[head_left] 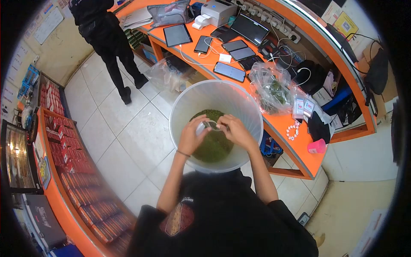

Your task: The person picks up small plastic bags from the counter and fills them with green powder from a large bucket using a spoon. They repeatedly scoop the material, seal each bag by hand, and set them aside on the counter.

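Note:
A large translucent plastic tub (180, 143) stands close in front of me, with green powdery or shredded material (212, 150) over its bottom. Above its opening, my left hand (192, 136) and my right hand (236, 132) come together. Between them is a small clear item (211, 124) with a pale rim, perhaps a plastic bag. The left fingers are closed around its whitish side, while the right fingertips pinch the opposite edge. A thin dark band circles my left wrist.
To the right runs an orange counter (284, 128) with phones (229, 72), a tablet (177, 35), a printer (219, 11) and a plastic bag of green material (274, 90). Shelves of red packets (64, 145) line the left. A person in dark clothes (109, 38) stands on the tiled floor.

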Demonstrator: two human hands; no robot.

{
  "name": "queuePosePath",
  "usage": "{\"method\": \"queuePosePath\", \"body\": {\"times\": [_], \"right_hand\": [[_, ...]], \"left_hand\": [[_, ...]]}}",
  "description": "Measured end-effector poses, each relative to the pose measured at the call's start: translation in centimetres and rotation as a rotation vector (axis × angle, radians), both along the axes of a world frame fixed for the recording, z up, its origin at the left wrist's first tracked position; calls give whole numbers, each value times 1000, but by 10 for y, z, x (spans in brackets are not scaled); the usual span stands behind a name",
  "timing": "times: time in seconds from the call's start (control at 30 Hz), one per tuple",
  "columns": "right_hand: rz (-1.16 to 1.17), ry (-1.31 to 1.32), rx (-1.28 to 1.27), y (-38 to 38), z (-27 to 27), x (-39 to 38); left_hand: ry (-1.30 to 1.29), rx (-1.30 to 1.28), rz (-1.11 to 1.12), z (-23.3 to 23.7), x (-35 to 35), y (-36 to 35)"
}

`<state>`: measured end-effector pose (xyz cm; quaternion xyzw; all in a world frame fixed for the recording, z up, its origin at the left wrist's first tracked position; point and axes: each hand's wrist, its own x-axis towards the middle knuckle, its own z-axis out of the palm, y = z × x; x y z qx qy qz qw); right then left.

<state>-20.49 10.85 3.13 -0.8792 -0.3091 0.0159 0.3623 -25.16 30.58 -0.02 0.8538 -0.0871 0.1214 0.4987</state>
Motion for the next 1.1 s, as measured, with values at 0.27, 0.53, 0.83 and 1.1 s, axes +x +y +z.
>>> {"method": "queuePosePath", "body": {"times": [0.27, 0.53, 0.83, 1.1], "right_hand": [[-120, 329, 279, -10, 3, -14], [-233, 291, 493, 1, -2, -27], [-231, 23, 548, 9, 9, -34], [-212, 108, 576, 11, 5, -42]], "left_hand": [[216, -329, 4, 0, 3, 2], [259, -577, 8, 6, 2, -4], [-27, -351, 0, 12, -4, -2], [20, -576, -38, 9, -7, -6]]}}
